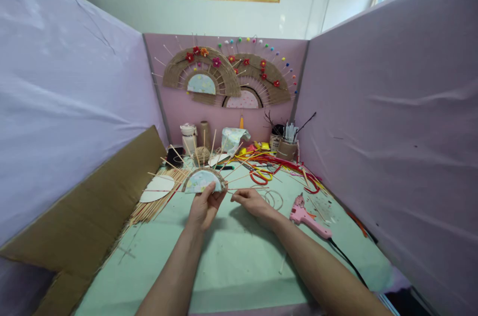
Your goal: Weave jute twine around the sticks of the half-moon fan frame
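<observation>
Above the counter [231, 266], the fan [201, 181] is clamped in the left hand [206, 205]; twine [229, 193] is seemingly pinched by the right hand [254, 201]. Cloth [196, 183] is attached and a narrow band [219, 176] wound; the sticks [213, 142] are left mostly bare.

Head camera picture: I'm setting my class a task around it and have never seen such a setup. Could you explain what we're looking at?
There is no machine here, only a person's two bare hands, seen from a camera worn on the head, looking forward and down. The left hand holds a fabric-faced half-round piece with thin sticks fanning out. The right hand, beside it, seems to pinch a thin strand. On the pale green table lie a pink glue gun, a ball of twine and loose sticks. Decorated half-round pieces hang on the panel behind.
</observation>
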The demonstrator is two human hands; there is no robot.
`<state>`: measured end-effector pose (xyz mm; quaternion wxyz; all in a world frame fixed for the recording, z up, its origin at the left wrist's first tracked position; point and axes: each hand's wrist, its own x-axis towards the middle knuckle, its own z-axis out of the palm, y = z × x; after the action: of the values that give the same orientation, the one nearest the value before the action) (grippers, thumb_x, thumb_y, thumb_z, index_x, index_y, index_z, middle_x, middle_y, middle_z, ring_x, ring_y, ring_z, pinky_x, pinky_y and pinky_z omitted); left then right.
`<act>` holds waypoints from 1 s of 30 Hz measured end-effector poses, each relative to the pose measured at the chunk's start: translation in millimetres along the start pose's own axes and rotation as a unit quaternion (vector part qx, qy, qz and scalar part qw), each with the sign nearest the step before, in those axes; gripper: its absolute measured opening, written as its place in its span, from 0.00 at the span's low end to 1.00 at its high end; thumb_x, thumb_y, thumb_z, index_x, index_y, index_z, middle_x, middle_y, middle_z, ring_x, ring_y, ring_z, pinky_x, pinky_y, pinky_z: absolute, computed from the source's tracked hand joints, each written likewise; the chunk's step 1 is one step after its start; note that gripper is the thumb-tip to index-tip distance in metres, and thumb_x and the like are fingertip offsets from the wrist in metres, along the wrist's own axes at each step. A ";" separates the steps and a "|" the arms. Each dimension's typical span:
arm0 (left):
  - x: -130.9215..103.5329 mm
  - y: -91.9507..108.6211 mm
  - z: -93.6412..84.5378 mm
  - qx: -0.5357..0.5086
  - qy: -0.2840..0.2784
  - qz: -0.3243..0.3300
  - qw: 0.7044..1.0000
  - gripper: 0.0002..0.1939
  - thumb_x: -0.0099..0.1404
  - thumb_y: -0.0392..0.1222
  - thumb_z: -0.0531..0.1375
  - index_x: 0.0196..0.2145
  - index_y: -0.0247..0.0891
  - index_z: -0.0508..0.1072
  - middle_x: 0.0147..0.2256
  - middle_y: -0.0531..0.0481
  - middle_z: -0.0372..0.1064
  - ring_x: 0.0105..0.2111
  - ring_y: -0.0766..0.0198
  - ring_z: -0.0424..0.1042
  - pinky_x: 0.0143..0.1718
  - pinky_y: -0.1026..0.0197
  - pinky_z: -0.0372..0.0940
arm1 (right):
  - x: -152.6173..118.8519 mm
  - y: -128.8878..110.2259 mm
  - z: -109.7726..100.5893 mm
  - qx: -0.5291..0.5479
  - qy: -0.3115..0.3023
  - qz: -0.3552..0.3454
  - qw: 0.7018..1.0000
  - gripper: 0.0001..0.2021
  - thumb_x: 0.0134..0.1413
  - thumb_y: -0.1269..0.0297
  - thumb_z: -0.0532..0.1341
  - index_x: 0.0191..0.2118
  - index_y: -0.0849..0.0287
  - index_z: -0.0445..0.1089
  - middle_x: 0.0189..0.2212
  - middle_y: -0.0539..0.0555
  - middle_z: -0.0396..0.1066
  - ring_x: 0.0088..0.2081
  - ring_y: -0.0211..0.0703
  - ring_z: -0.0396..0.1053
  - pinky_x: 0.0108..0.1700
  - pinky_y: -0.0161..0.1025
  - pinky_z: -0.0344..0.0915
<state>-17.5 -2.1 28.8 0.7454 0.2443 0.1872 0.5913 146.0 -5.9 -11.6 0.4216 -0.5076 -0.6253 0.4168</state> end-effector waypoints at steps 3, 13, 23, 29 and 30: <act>-1.7 -2.1 0.3 0.007 0.004 -0.031 0.999 0.09 0.53 0.29 0.63 0.33 0.36 0.70 0.31 0.49 0.75 0.32 0.62 0.75 0.42 0.56 0.69 | 4.5 0.7 -2.4 0.030 0.070 -0.010 0.997 0.13 0.47 0.56 0.59 0.27 0.61 0.72 0.21 0.49 0.65 0.25 0.36 0.57 0.28 0.33 0.54; -5.6 -5.2 -1.9 0.050 -0.004 -0.130 0.990 0.06 0.55 0.29 0.61 0.33 0.32 0.70 0.31 0.46 0.74 0.30 0.64 0.73 0.43 0.49 0.70 | 9.9 2.4 -10.9 0.060 0.158 -0.030 0.985 0.12 0.46 0.55 0.59 0.29 0.59 0.71 0.23 0.50 0.66 0.26 0.38 0.60 0.29 0.35 0.56; 1.1 -0.6 -3.7 0.047 0.044 -0.074 0.995 0.09 0.55 0.26 0.60 0.35 0.33 0.68 0.31 0.47 0.74 0.29 0.63 0.73 0.37 0.54 0.72 | 8.5 -1.2 -22.8 0.077 0.157 -0.023 0.984 0.14 0.44 0.53 0.61 0.27 0.60 0.70 0.18 0.47 0.61 0.20 0.33 0.51 0.23 0.33 0.49; 8.0 5.5 -9.7 0.016 0.073 -0.033 0.997 0.07 0.55 0.26 0.59 0.32 0.33 0.68 0.30 0.47 0.73 0.29 0.62 0.73 0.37 0.53 0.72 | 3.8 -8.1 -40.7 0.172 0.116 0.012 0.978 0.13 0.39 0.55 0.66 0.27 0.59 0.70 0.16 0.43 0.57 0.18 0.29 0.48 0.21 0.31 0.46; 9.1 6.5 -10.9 0.009 0.075 -0.028 0.997 0.06 0.55 0.26 0.59 0.32 0.33 0.68 0.30 0.47 0.73 0.29 0.62 0.73 0.37 0.53 0.72 | 3.2 -9.3 -43.4 0.201 0.109 0.011 0.973 0.13 0.39 0.55 0.67 0.27 0.59 0.69 0.16 0.43 0.56 0.17 0.28 0.47 0.20 0.31 0.45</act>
<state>-26.6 9.5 23.9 0.7431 0.2002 0.2548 0.5855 184.2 0.0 10.4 0.5761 -0.4612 -0.4736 0.4808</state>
